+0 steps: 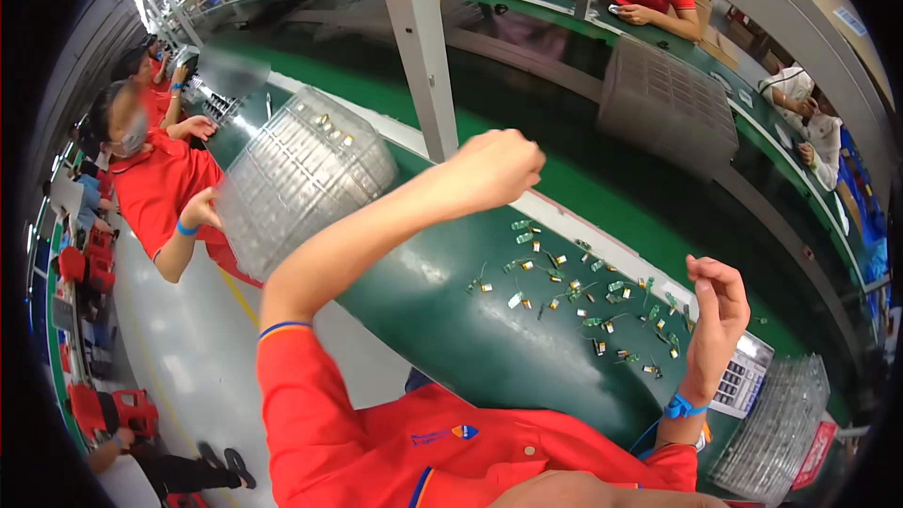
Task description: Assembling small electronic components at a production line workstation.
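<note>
- Assembly-hall surroundings: we see a green work surface [404, 296] bordered on its far side by a pale rail [607, 237], with a metal post [420, 56] standing at that rail.
- Head view, parts: small green circuit boards [592, 322] with thin leads and pale components lie scattered on the work surface, between our two hands and nearer the right. Their long axes point in mixed directions.
- Head view, left hand [499, 167]: we hold it raised across the rail side, fingers curled inward. The tips are hidden; we cannot tell whether they clamp anything. The boards lie to its right and toward our body.
- Head view, right hand [720, 320]: fingers half curled, thumb and fingertips apart, nothing seen between them. This is the nearer hand; the closest boards lie just to its left.
- Head view, surroundings: beside the right wrist we find a calculator [743, 376] and stacked clear trays [771, 433]. At left, a co-worker [165, 193] holds a clear tray stack [301, 179].
</note>
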Motion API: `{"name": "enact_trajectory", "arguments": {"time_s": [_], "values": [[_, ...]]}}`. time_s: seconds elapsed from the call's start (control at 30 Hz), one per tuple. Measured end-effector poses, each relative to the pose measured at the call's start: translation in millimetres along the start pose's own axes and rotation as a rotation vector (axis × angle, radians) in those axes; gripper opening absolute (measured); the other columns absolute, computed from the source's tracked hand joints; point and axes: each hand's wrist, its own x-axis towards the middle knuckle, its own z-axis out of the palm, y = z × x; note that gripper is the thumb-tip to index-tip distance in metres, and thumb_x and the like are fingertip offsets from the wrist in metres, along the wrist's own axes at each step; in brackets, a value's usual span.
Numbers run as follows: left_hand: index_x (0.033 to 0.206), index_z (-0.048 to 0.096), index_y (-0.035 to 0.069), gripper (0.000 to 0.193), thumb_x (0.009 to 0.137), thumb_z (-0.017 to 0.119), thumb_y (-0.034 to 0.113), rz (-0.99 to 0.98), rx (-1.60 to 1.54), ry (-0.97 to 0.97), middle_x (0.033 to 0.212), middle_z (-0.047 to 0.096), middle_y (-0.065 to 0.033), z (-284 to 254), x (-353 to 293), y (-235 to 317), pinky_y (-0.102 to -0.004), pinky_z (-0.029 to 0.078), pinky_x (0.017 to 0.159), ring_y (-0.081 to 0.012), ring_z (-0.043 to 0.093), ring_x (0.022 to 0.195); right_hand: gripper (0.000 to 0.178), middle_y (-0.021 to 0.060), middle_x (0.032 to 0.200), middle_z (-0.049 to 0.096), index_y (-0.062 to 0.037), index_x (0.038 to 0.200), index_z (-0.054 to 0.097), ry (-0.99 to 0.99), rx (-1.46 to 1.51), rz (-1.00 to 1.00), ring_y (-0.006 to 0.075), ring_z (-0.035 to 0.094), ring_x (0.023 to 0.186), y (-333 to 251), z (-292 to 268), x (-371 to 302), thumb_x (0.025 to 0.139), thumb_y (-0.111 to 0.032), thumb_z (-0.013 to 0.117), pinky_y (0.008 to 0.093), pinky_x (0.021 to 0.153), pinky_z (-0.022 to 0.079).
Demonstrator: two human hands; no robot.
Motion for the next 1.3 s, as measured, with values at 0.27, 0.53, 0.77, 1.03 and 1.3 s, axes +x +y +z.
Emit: {"name": "enact_trajectory", "arguments": {"time_s": [0.27,0.53,0.77,1.03,1.3], "values": [[0.077,0.069,0.002,0.028,0.076,0.07,0.03,-0.754,-0.078,0.378,0.08,0.066,-0.0213,148,78,-98,-0.0442,0.054,0.069,-0.0376,0.066,0.081,0.013,0.0084,0.101,0.062,0.0022,0.101,0.06,0.142,-0.179,-0.174,0.0137,0.057,0.095,-7,-23,9,0.092,-0.002,0.051,0.0253,0.09,0.043],[0.082,0.07,0.003,0.017,0.066,0.068,0.008,-0.909,-0.237,0.285,0.093,0.067,-0.0206,186,120,-108,-0.0421,0.054,0.08,-0.0364,0.064,0.093,0.014,0.0112,0.103,0.061,0.004,0.101,0.059,0.212,-0.279,-0.192,0.016,0.057,0.097,7,-39,17,0.093,0.0,0.047,0.0268,0.089,0.045],[0.094,0.066,-0.001,0.025,0.071,0.072,0.009,-0.213,-1.477,0.125,0.078,0.067,-0.007,129,93,40,-0.0264,0.053,0.055,-0.0139,0.064,0.068,0.02,0.0079,0.103,0.062,0.0023,0.111,0.059,0.059,-0.227,0.034,0.0133,0.057,0.1,70,-13,38,0.093,-0.008,0.056,0.025,0.089,0.044],[0.082,0.062,0.002,0.012,0.078,0.071,0.007,-0.096,-1.827,0.019,0.08,0.064,-0.0057,101,66,118,-0.0246,0.049,0.061,-0.0105,0.059,0.073,0.016,0.0078,0.1,0.059,0.0046,0.104,0.056,0.059,-0.132,0.071,0.0135,0.057,0.095,61,-2,30,0.092,-0.006,0.057,0.0256,0.086,0.046],[0.081,0.061,-0.002,0.01,0.08,0.07,0.003,-0.042,-1.843,0.14,0.09,0.056,-0.0066,105,60,130,-0.026,0.052,0.07,-0.0132,0.058,0.078,0.014,0.0085,0.104,0.053,0.0023,0.102,0.053,0.051,-0.155,0.011,0.0133,0.054,0.095,54,4,25,0.094,-0.009,0.056,0.0266,0.087,0.044]]}}
